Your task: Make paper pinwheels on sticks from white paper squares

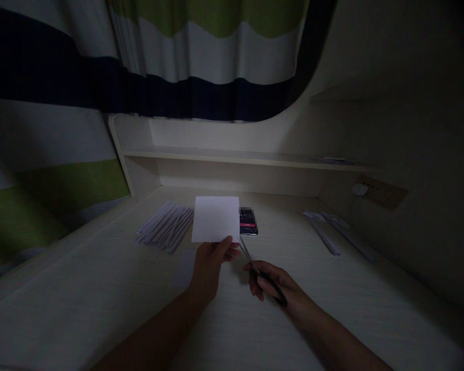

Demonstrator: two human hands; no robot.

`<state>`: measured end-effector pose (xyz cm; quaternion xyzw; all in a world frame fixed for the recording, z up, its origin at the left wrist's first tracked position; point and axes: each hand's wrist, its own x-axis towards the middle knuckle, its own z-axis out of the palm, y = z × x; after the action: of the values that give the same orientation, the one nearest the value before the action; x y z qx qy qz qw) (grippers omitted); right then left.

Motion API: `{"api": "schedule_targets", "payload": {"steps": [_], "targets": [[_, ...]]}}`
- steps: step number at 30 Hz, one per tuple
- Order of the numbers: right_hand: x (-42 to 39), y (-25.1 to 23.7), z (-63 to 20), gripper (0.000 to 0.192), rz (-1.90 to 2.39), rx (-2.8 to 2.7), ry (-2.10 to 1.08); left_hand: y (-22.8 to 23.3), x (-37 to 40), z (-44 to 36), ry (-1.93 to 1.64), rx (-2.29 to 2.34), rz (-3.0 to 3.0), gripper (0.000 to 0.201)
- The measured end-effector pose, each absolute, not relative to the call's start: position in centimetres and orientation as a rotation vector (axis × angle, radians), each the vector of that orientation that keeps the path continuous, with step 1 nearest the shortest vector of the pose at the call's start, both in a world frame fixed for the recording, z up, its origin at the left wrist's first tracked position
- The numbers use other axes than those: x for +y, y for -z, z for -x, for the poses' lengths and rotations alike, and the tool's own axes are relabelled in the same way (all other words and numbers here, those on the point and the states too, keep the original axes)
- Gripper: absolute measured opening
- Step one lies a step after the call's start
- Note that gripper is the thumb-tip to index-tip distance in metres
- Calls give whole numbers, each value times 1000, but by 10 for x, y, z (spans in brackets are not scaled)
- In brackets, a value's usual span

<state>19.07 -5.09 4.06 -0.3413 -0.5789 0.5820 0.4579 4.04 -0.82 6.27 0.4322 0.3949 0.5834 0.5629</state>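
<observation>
Head view, left hand (211, 260): pinches the paper sheet (215, 219) by its near edge, upright above the tabletop (100, 288).
Right hand (272, 286): grips scissors (255, 268), blades at the sheet's near right corner.
Risk: dim light and the thumb close to the blades; a nick or crooked cut seems possible.

White paper sheet (215, 218) held upright, dark-handled scissors (260, 273) at its lower right corner

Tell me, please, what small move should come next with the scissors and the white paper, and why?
Probably close the dark-handled scissors to start a cut: their tips sit at the lower right corner of the white paper sheet, which the left hand holds up, while the right hand grips the handles.
</observation>
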Motion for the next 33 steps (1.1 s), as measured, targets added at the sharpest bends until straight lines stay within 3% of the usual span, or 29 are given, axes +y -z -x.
{"api": "schedule_targets", "payload": {"steps": [33], "targets": [[-44,-33,-192,46,880,-1473,-1419,-60,-12,-45,-1256,978,-1178,26]]}}
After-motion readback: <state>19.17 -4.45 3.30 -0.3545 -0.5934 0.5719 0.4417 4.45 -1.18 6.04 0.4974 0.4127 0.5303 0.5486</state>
